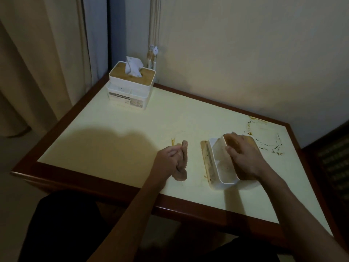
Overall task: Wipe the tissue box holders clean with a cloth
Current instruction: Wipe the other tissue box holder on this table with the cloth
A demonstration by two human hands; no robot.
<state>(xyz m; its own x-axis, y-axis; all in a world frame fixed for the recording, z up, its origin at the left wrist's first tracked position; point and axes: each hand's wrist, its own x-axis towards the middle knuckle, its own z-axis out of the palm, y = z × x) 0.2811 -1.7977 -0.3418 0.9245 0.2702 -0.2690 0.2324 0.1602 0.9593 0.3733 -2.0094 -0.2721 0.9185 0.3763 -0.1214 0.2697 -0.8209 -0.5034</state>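
Observation:
A dirty white tissue box holder (219, 163) lies tipped on its side at the right of the table, its inside smeared brown. My right hand (243, 157) grips its wooden-topped upper part from above. Just left of it, my left hand (170, 157) holds a bunched brownish cloth (182, 167), which hangs down to the table top, apart from the holder. A second white tissue box holder (130, 89) with a bamboo lid and a tissue sticking out stands upright in the far left corner.
The cream table top (105, 137) has a dark red wooden rim. Brown stains (268, 142) mark it behind the tipped holder, and a small one (172, 141) lies beyond the cloth. A curtain (37, 53) hangs at left, a wall stands behind.

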